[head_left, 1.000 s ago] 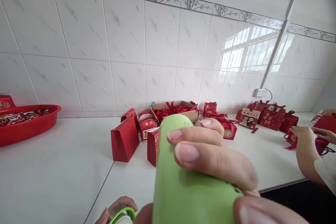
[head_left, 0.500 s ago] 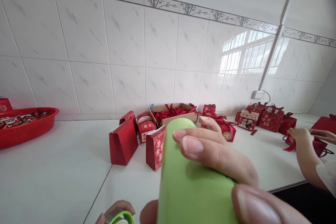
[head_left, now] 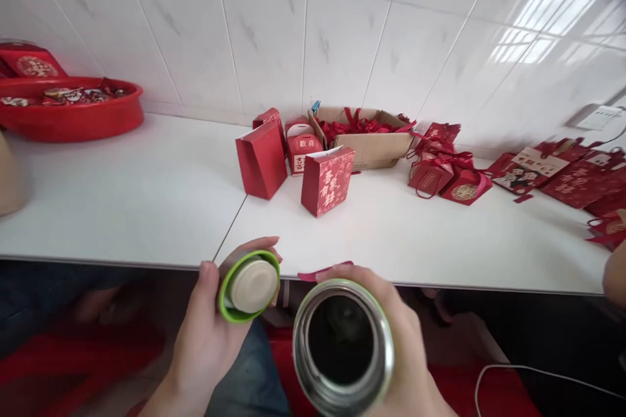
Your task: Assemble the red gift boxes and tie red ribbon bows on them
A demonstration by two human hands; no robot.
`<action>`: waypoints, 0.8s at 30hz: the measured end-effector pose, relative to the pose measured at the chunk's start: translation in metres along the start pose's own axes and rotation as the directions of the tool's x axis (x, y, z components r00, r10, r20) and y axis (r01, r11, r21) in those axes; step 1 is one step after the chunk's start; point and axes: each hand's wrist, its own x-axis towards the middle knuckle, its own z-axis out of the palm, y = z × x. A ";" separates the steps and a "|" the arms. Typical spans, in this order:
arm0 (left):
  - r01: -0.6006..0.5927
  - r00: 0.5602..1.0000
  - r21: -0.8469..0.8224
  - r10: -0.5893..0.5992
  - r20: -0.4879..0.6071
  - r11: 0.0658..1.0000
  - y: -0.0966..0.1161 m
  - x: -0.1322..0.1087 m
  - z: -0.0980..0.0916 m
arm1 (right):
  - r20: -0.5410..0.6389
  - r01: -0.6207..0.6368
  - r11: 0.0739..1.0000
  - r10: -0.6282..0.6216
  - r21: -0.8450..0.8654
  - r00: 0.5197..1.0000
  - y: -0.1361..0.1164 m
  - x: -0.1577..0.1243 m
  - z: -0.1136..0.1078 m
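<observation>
In my right hand (head_left: 403, 339) is a green vacuum flask (head_left: 342, 345), its open steel mouth facing up toward me and its inside dark. My left hand (head_left: 210, 332) holds the flask's lid (head_left: 253, 285), with a green rim and a pale inner stopper turned toward me. Both hands are in front of the table's near edge, the lid left of the flask and apart from it. A red ribbon (head_left: 325, 272) lies at the table edge just beyond the flask.
Several red gift boxes (head_left: 327, 181) stand mid-table before a cardboard box (head_left: 381, 150) of red ribbons. A red basin (head_left: 73, 114) with wrapped pieces is at left. More red gift bags (head_left: 581, 176) stand at right, near another person's arm (head_left: 615, 273). A white cable (head_left: 548, 374) hangs lower right.
The flask has come down from in front of my view, and its open mouth now shows. My left hand and the lid have come fully into view. The camera has tilted downward.
</observation>
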 end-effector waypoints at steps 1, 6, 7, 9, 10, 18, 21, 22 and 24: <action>0.012 1.000 -0.023 -0.012 0.013 1.000 0.002 -0.001 0.002 | 0.058 -0.082 0.996 0.080 0.030 0.995 0.007 -0.009 0.007; -0.054 0.995 0.102 0.045 0.093 0.993 0.000 -0.002 0.001 | 0.120 -0.329 0.941 0.319 0.083 0.940 0.029 -0.035 0.038; -0.074 0.992 0.153 0.057 0.114 0.985 -0.001 -0.001 0.000 | 0.121 -0.352 0.932 0.341 0.088 0.932 0.031 -0.036 0.041; -0.129 0.981 0.282 0.081 0.177 0.951 -0.001 0.000 -0.003 | 0.128 -0.379 0.922 0.367 0.083 0.921 0.033 -0.037 0.045; -0.177 0.970 0.356 0.100 0.223 0.918 0.000 0.000 -0.003 | 0.131 -0.384 0.921 0.374 0.067 0.918 0.034 -0.036 0.045; -0.423 0.857 0.821 -0.126 0.500 0.385 0.009 -0.003 -0.001 | 0.173 -0.323 0.928 0.355 -0.188 0.919 0.042 -0.036 0.051; -0.271 0.949 0.936 -0.099 0.299 0.222 0.001 -0.010 0.001 | 0.121 -0.256 0.930 0.295 -0.265 0.948 0.050 -0.041 0.064; -0.195 0.975 0.965 -0.069 0.210 0.176 -0.003 -0.013 0.002 | 0.092 -0.239 0.924 0.278 -0.299 0.956 0.053 -0.043 0.069; -0.068 0.997 0.992 -0.016 0.070 0.110 -0.012 -0.016 0.003 | 0.037 -0.227 0.905 0.257 -0.359 0.966 0.059 -0.047 0.079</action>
